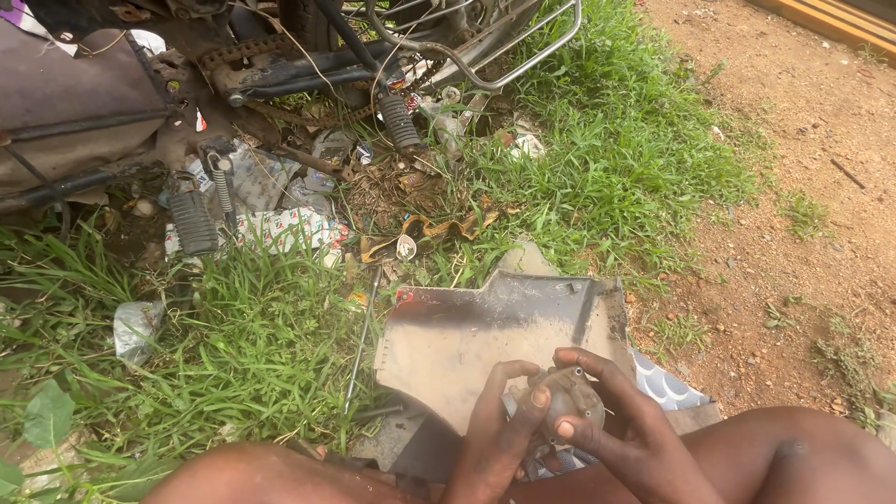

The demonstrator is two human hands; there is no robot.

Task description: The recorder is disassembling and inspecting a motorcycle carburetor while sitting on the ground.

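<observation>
A stripped motorcycle frame lies across the top of the view, its black footpegs resting on the grass among scattered litter. Nearer the person, a dusty grey plastic body panel lies flat on the ground, with a thin metal rod just beside its left edge. Over the panel's near edge, the left hand and right hand both curl closed around a small, grimy round metal part, thumbs pressed on its face.
</observation>
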